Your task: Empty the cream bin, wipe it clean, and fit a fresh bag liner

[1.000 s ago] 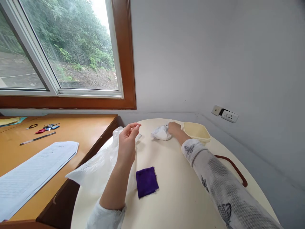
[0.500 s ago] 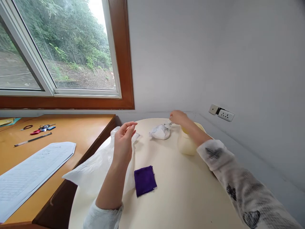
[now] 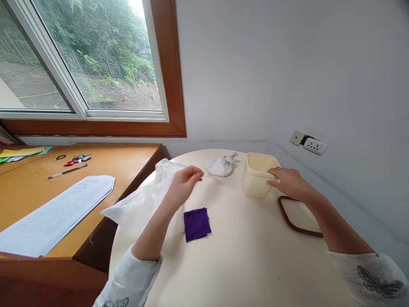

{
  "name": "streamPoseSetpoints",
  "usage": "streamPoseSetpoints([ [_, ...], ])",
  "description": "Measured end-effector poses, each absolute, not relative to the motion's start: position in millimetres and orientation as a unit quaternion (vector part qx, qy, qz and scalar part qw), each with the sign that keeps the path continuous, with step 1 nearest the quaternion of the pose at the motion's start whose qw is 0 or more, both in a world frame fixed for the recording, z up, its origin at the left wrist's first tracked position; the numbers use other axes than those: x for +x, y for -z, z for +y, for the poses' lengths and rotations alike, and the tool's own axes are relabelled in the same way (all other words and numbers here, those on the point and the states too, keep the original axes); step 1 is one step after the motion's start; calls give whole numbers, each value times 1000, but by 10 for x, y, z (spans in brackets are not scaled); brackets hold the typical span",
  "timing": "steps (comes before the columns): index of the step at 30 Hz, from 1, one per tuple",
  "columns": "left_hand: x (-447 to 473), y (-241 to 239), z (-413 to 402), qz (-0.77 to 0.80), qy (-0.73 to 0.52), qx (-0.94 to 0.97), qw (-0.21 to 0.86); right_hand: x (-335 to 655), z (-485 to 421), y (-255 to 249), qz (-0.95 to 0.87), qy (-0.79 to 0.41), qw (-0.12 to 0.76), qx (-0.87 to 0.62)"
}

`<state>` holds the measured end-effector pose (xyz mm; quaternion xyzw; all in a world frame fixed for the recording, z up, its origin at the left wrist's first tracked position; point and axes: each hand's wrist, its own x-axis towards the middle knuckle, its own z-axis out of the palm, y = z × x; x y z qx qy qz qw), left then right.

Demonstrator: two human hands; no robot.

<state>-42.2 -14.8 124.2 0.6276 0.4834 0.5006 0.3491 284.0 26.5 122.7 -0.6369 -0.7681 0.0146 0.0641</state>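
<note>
My right hand [image 3: 289,181] grips the right rim of a pale yellow, open-topped plastic container [image 3: 257,185], thumb on the outer wall. Its brown-rimmed lid [image 3: 297,230] lies on the table below my right forearm. My left hand [image 3: 185,183] hovers over the table's left half, fingers curled toward the thumb, and nothing shows in them. Just beyond its fingertips sits a small knotted white plastic bag [image 3: 220,166]. A folded purple cloth [image 3: 196,224] lies flat nearer to me. Spread under and behind my left forearm is a large translucent white plastic bag [image 3: 143,209].
The round cream table [image 3: 243,256] stands against the wall. To the left is a wooden desk [image 3: 134,160] with papers [image 3: 64,213], a pen [image 3: 67,171] and keys [image 3: 78,159]. A window [image 3: 96,59] is above it; a wall socket [image 3: 315,146] is at right.
My right hand has moved from beyond the container, near the bag's knot, to the container's right rim. My left hand has shifted right and tipped toward the knotted bag. The view has shifted slightly.
</note>
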Motion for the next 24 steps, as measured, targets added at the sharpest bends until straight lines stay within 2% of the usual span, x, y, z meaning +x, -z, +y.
streamPoseSetpoints([
  [4, -415, -870, -403, 525, -257, 750, 310, 2871, 151, -1202, -772, -46, 108, -624],
  [9, -380, -465, -802, 499, -82, 831, 230, 2794, -74, -1189, -793, -65, 145, -589],
  [12, -303, -368, -972, 443, -87, 868, 206, 2707, -221, -1195, -815, -68, 158, -554],
  [17, -155, -391, -1065, 360, -117, 891, 250, 2633, -364, -1179, -845, -63, 167, -504],
  [20, -130, -401, -977, 499, -138, 827, 220, 2659, -425, -1142, -850, -1, 223, -477],
  [24, -154, -319, -799, 626, -74, 750, 201, 2644, -614, -1114, -820, 48, 348, -452],
])
